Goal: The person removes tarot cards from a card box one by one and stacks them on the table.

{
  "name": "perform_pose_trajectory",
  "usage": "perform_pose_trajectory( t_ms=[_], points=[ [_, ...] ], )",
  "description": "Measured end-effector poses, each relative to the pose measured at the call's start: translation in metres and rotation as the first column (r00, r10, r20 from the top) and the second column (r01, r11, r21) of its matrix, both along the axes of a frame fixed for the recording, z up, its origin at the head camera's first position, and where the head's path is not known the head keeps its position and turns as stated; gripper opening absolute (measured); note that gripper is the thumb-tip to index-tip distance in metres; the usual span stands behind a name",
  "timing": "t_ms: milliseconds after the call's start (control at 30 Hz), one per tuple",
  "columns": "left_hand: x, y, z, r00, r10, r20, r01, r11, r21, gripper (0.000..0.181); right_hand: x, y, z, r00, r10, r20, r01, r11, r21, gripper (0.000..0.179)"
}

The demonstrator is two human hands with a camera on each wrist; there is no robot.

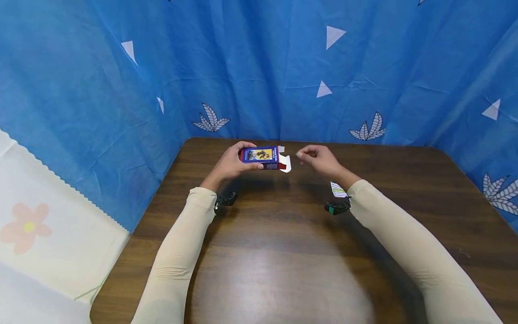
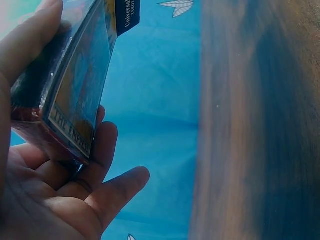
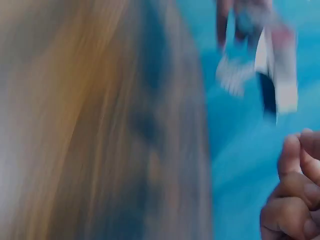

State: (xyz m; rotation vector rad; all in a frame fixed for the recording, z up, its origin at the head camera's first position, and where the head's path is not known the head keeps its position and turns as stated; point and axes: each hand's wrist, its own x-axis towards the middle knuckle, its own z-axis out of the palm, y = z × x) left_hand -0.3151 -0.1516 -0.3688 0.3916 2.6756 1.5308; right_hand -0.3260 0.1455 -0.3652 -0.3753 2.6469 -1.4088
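Note:
My left hand (image 1: 231, 163) grips a blue and red tarot card box (image 1: 261, 155) above the far part of the table, thumb on the near side. The box lies sideways, its end flaps (image 1: 285, 163) open towards the right. In the left wrist view, the lettering "THE EMPRE" shows on the box (image 2: 80, 95), and its surface looks glossy. My right hand (image 1: 319, 159) hovers just right of the flaps, apart from them. Its fingers are curled, with thumb and forefinger tips together (image 3: 300, 142); I see nothing between them. The box flaps (image 3: 280, 70) are blurred in the right wrist view.
A small printed white slip (image 1: 338, 190) lies on the brown wooden table (image 1: 279, 252) beside my right wrist, partly behind it. Blue curtains (image 1: 259, 67) hang behind the table's far edge, and a pale flowered cloth (image 1: 48, 216) is at the left.

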Motion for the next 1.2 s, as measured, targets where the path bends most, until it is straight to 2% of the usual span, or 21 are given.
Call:
perform_pose_trajectory(
  t_ms=[67, 167, 233, 300, 400, 533, 733, 867, 1033, 1200],
  points=[
    [0.000, -0.001, 0.000, 1.000, -0.001, -0.010, 0.001, 1.000, 0.000, 0.081, 0.004, -0.019, 0.008, 0.991, 0.053, 0.125, -0.049, 0.998, -0.037, 0.037],
    [0.001, 0.000, 0.001, 1.000, -0.004, -0.020, 0.004, 1.000, -0.003, 0.080, 0.008, -0.035, 0.013, 0.954, 0.079, 0.288, -0.071, 0.997, -0.037, 0.043],
    [0.001, 0.001, 0.001, 1.000, -0.011, -0.022, 0.011, 1.000, 0.000, 0.080, 0.008, -0.040, 0.012, 0.932, 0.083, 0.352, -0.070, 0.996, -0.050, 0.046],
    [0.000, 0.001, 0.001, 1.000, -0.018, -0.021, 0.018, 1.000, 0.002, 0.081, 0.008, -0.043, 0.011, 0.921, 0.078, 0.383, -0.057, 0.996, -0.067, 0.047],
    [0.000, 0.002, 0.001, 1.000, -0.020, -0.023, 0.020, 1.000, 0.006, 0.082, 0.007, -0.047, 0.010, 0.919, 0.078, 0.387, -0.046, 0.995, -0.092, 0.042],
    [-0.001, 0.000, 0.002, 1.000, -0.004, -0.026, 0.004, 1.000, 0.009, 0.081, 0.006, -0.047, 0.010, 0.935, 0.062, 0.349, -0.040, 0.997, -0.071, 0.034],
    [0.000, -0.004, 0.003, 1.000, 0.010, -0.022, -0.009, 1.000, 0.030, 0.079, 0.005, -0.035, 0.012, 0.957, 0.004, 0.290, 0.017, 0.997, -0.071, 0.037],
    [0.000, -0.007, 0.005, 1.000, 0.010, -0.023, -0.010, 1.000, 0.028, 0.079, 0.003, -0.027, 0.010, 0.960, 0.009, 0.280, 0.018, 0.995, -0.095, 0.033],
    [0.000, -0.010, 0.004, 1.000, 0.012, -0.020, -0.012, 1.000, 0.014, 0.081, 0.001, -0.015, 0.010, 0.961, 0.033, 0.274, -0.011, 0.997, -0.081, 0.035],
    [0.001, -0.011, 0.003, 1.000, 0.011, -0.018, -0.011, 1.000, 0.018, 0.081, -0.004, 0.010, 0.008, 0.961, 0.033, 0.276, 0.003, 0.992, -0.128, 0.034]
  ],
)
